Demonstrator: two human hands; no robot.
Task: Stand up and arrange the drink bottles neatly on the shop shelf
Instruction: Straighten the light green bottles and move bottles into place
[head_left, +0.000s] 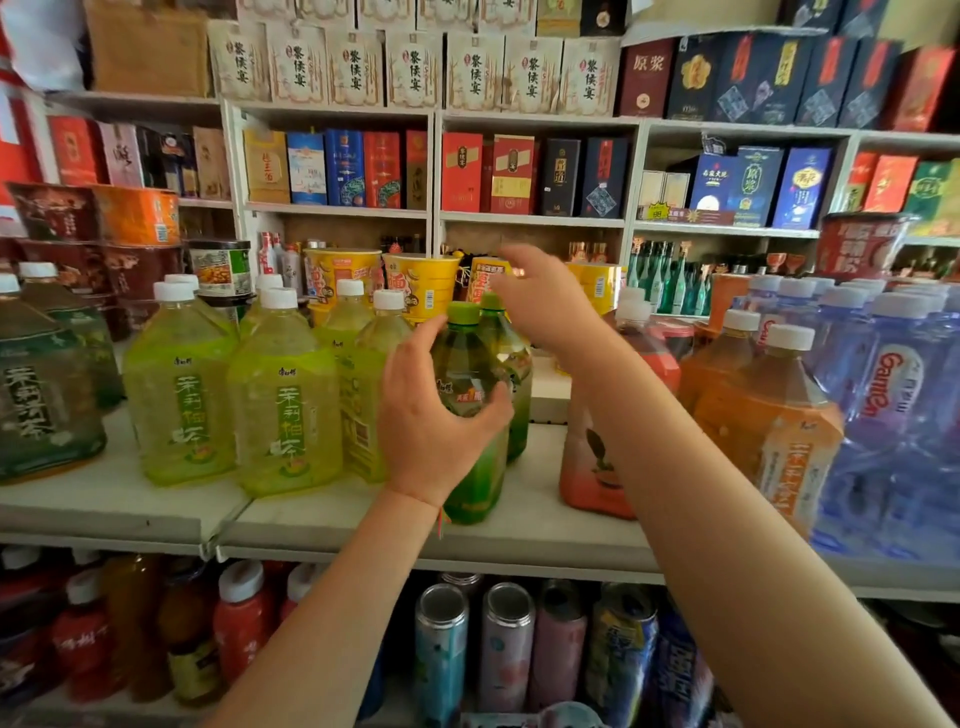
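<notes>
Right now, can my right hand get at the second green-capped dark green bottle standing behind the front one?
Probably yes. The right hand hangs open just above the rear green-capped bottle, nothing between them. The left hand is around the front green bottle only.
</notes>
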